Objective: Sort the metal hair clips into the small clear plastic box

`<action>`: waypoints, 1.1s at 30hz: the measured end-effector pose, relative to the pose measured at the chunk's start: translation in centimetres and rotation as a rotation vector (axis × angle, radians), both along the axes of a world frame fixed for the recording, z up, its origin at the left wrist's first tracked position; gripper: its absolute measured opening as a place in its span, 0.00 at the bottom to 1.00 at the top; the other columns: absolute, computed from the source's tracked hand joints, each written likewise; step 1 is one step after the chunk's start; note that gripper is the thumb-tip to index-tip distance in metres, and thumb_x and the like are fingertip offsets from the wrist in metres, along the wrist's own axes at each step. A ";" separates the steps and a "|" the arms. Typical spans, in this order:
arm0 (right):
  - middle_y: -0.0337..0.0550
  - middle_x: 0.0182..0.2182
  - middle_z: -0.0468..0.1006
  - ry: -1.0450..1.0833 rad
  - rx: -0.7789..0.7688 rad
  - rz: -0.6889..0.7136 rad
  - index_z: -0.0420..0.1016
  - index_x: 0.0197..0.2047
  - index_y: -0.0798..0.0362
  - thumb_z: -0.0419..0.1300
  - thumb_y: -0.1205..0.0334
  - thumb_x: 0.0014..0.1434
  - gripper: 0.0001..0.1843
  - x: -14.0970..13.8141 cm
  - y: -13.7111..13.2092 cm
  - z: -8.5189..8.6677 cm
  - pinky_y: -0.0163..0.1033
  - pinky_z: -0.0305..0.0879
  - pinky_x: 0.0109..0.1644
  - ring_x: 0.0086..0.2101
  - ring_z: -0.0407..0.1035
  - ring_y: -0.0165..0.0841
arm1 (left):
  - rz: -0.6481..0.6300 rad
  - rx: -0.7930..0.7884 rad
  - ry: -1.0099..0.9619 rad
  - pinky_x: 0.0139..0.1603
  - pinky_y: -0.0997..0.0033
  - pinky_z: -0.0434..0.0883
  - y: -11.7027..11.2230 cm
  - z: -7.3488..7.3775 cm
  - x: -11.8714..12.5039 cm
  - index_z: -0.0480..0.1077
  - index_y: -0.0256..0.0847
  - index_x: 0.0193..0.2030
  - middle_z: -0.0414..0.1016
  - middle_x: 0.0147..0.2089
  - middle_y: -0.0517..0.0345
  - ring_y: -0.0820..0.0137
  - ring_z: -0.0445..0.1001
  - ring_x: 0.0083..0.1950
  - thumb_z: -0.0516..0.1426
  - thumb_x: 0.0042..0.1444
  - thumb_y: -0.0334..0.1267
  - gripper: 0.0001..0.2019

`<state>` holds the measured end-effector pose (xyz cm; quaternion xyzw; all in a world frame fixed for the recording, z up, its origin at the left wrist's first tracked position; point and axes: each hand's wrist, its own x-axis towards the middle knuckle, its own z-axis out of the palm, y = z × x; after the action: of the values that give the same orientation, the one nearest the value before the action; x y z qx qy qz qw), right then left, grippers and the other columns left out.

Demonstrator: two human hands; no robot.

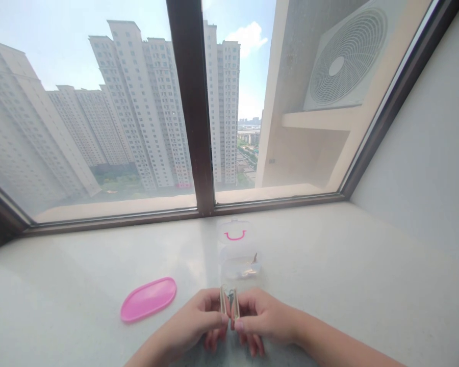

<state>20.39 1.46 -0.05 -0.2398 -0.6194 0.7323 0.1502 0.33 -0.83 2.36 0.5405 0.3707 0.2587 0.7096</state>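
Note:
My left hand (204, 318) pinches a slim, pale gold-beige piece (223, 300) between thumb and fingers, holding it upright. My right hand (262, 316) grips a similar slim piece (236, 304) close beside it. A small dark grey metallic bit (230, 294) shows between the two pieces near their tops; whether it joins them I cannot tell. Just beyond the hands lies an open clear plastic box (229, 269) with a few small brownish and beige items inside. Its raised lid (235, 227) has a pink curved handle (235, 236).
A pink oval tray (149, 299) lies to the left of my hands on the white sill (80, 275). Behind the box runs the dark brown window frame (204, 206). A white wall (428, 153) bounds the right side.

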 end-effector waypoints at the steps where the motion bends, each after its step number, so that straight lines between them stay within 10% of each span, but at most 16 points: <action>1: 0.39 0.26 0.71 -0.004 0.008 -0.003 0.73 0.41 0.59 0.62 0.49 0.56 0.20 0.0 -0.1 0.2 0.27 0.63 0.20 0.19 0.67 0.24 | 0.003 0.001 -0.004 0.17 0.81 0.58 0.0 0.0 0.0 0.70 0.35 0.38 0.69 0.25 0.60 0.80 0.63 0.17 0.60 0.50 0.37 0.10; 33: 0.39 0.26 0.71 -0.037 0.021 -0.027 0.73 0.40 0.59 0.62 0.50 0.55 0.19 0.0 -0.1 -0.1 0.28 0.64 0.20 0.20 0.68 0.26 | -0.002 0.025 0.013 0.18 0.81 0.58 -0.1 0.4 0.1 0.68 0.36 0.34 0.68 0.25 0.61 0.79 0.63 0.18 0.56 0.48 0.30 0.06</action>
<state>20.35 1.36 -0.11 -0.2600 -0.6263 0.7193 0.1510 0.40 -0.97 2.74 0.5512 0.3715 0.2591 0.7007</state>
